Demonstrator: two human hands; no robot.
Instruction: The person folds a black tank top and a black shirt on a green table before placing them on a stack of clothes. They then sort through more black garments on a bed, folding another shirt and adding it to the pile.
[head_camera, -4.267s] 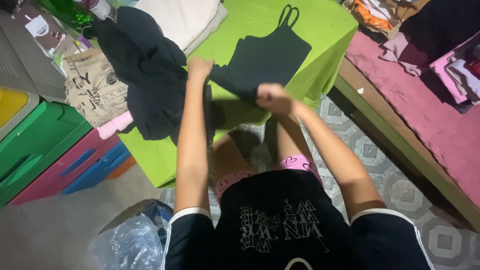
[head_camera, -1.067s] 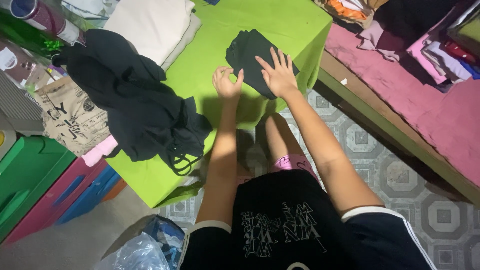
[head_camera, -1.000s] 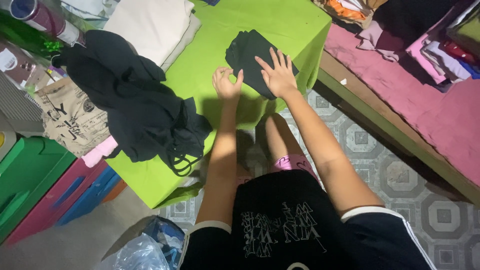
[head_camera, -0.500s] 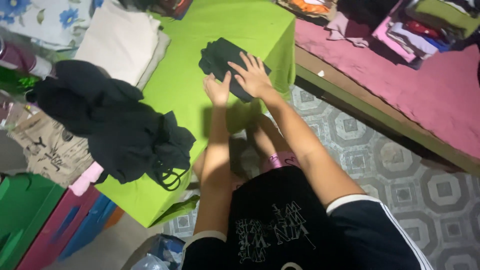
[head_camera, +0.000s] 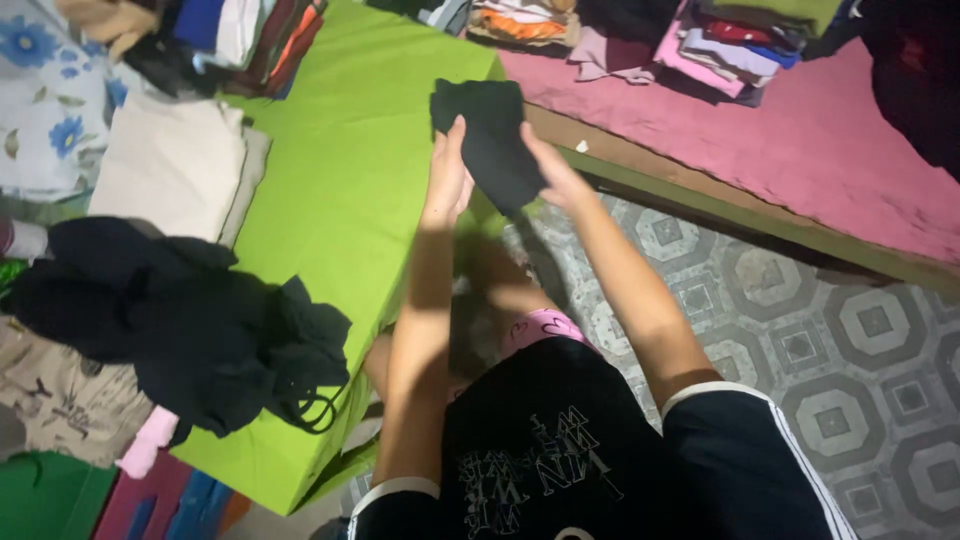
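The green cloth-covered surface (head_camera: 340, 190) takes up the left and middle of the view, with the pink bed cover (head_camera: 800, 140) running along the far right side and patterned floor tiles (head_camera: 800, 340) between it and you. A heap of black clothing (head_camera: 190, 320) lies at the surface's left edge, reaching toward its near corner. A cream folded stack (head_camera: 170, 165) sits beyond it on the left edge. Stacks of folded coloured clothes (head_camera: 720, 40) line the far edge of the bed cover.

You hold the folded black garment (head_camera: 490, 140) lifted clear, over the right edge of the surface near its far right corner. Your left hand (head_camera: 447, 180) presses its left side, fingers extended upward against the fabric. Your right hand (head_camera: 552, 180) supports the lower right side, fingers tucked beneath the fold and partly hidden. The garment stands above and between both hands, clamped from either side.
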